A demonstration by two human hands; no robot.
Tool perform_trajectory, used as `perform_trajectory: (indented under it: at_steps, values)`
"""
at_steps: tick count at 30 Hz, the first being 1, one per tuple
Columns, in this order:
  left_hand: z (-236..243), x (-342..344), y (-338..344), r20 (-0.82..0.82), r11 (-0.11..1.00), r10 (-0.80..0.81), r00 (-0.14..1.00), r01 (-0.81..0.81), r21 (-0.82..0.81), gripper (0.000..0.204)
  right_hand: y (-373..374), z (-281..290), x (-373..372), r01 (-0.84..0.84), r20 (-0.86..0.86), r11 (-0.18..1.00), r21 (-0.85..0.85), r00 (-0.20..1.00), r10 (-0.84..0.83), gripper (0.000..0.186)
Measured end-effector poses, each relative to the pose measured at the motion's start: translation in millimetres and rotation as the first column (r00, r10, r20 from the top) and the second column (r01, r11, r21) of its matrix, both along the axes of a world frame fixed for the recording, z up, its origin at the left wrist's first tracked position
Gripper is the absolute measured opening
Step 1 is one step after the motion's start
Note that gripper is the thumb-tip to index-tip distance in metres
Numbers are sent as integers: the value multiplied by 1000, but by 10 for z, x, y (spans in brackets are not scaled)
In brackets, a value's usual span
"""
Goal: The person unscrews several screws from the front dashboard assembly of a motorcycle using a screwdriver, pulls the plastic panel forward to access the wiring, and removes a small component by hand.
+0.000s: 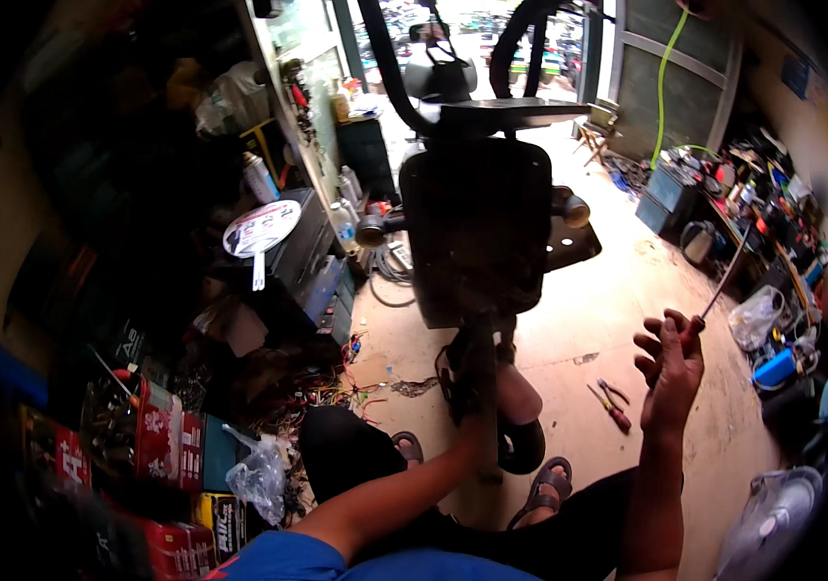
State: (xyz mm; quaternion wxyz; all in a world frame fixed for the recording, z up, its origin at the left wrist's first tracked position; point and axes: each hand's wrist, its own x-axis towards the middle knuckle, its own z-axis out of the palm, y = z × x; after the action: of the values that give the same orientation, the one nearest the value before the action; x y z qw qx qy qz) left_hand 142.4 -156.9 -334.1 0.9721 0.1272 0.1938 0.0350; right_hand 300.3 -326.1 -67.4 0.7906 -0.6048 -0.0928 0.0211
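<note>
The dark, blocky machine assembly [477, 228], fitted with one rounded lamp [372, 230] on each side, stands upright directly in front of the seated person, its lower end between the person's legs. The left hand [469, 399] is positioned at the shadowed lower section of this assembly; from where I stand, whether its fingers grip or merely touch cannot be determined. The right hand [671, 363] is raised clear on the right, grasping a long-shafted screwdriver with a red handle [696, 326] (shaft pointing up and away from the person). Red-gripped metal hand tools [617, 416] lie on the pale floor [593, 324], between the assembly and the right forearm. At left, a white, round paddle-shaped fan [261, 230] rests on a dark cabinet; below, near the left knee, sits a crumpled clear plastic bag [257, 476].
</note>
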Motion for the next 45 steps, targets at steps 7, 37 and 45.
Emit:
perform_trajectory:
  at_steps: [7, 37, 45]
  values:
    - [-356, -398, 274, -521, 802, -200, 830, 444, 400, 21, 302, 467, 708, -65, 299, 997, -31, 952, 72, 27]
    - [2756, -1172, -1118, -920, 978, -3, 393, 195, 80, 29, 2558, 3724, 3050, -436, 418, 749, -499, 636, 649, 29]
    - [4885, 66, -1359, -801, 861, 144, 580, 326, 391, 30, 2496, 3946, 2980, -220, 566, 766, -603, 558, 606, 32]
